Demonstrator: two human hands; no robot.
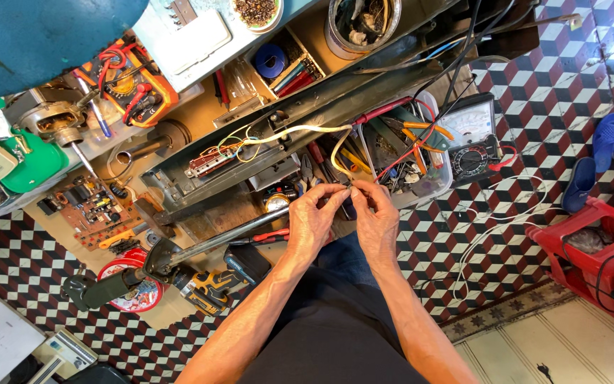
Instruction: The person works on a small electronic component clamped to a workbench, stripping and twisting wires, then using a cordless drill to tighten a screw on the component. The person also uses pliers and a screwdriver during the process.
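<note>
Pale wire: end pinched between left hand and right hand, fingertips together, mid-frame; best kept taut, clear of pliers.

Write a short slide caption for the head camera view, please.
Both hands, left hand and right hand, pinch a pale wire above a cluttered workbench.

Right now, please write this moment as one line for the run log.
left hand: pinches pale wire end | right hand: pinches same end | wire leads to: grey metal housing | nearby: analog multimeter
</note>
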